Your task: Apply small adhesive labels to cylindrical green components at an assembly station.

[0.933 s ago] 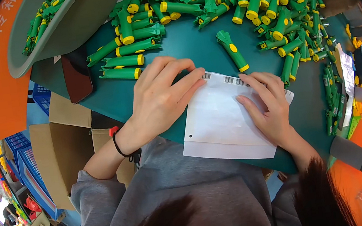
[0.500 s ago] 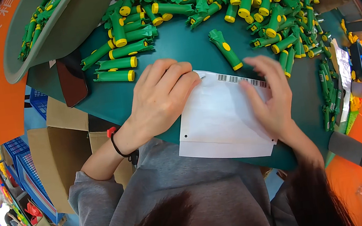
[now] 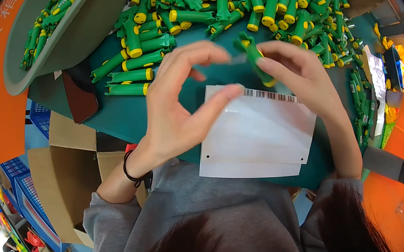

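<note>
One green tube (image 3: 254, 57) is grasped by the right hand (image 3: 306, 75), while the left hand (image 3: 174, 109) spreads curved fingers wide.

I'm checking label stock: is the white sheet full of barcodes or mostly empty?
Mostly empty: barcode labels line only the top edge; the rest of the white sheet shows none.

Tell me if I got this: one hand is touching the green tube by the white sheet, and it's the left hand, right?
Not quite: it's the right hand that is touching the green tube by the white sheet. The head view shows it, with the left hand open.
</note>
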The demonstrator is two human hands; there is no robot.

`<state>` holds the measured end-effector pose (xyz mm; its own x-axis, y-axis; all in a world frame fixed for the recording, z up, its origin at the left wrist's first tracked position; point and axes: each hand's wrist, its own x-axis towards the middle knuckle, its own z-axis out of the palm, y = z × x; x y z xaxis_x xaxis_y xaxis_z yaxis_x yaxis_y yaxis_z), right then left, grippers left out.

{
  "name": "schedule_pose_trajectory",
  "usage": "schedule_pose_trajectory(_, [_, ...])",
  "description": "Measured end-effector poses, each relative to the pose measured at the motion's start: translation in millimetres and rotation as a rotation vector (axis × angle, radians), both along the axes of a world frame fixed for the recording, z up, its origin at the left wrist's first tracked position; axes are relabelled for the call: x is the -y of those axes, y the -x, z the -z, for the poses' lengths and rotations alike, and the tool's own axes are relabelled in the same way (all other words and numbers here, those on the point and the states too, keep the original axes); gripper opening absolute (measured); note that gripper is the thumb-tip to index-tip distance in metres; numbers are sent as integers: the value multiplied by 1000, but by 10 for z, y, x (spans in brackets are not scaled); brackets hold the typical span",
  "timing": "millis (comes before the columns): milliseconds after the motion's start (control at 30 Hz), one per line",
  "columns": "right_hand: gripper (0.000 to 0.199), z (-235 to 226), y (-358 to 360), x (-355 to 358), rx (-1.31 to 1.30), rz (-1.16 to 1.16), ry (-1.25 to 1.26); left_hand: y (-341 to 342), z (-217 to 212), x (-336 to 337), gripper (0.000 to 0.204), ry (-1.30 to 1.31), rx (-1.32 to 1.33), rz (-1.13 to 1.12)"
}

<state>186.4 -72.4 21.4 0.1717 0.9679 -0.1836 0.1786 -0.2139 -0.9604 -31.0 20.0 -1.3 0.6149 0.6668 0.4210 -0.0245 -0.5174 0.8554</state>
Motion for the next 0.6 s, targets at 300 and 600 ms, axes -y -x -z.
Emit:
schedule_pose_trajectory(300, [39, 93, 242, 576, -254, 125, -249, -194, -67, 82, 68, 615, 116, 199])
schedule_pose_trajectory(600, [36, 210, 199, 779, -179, 187, -341, -227, -151, 193, 17, 145, 36, 185])
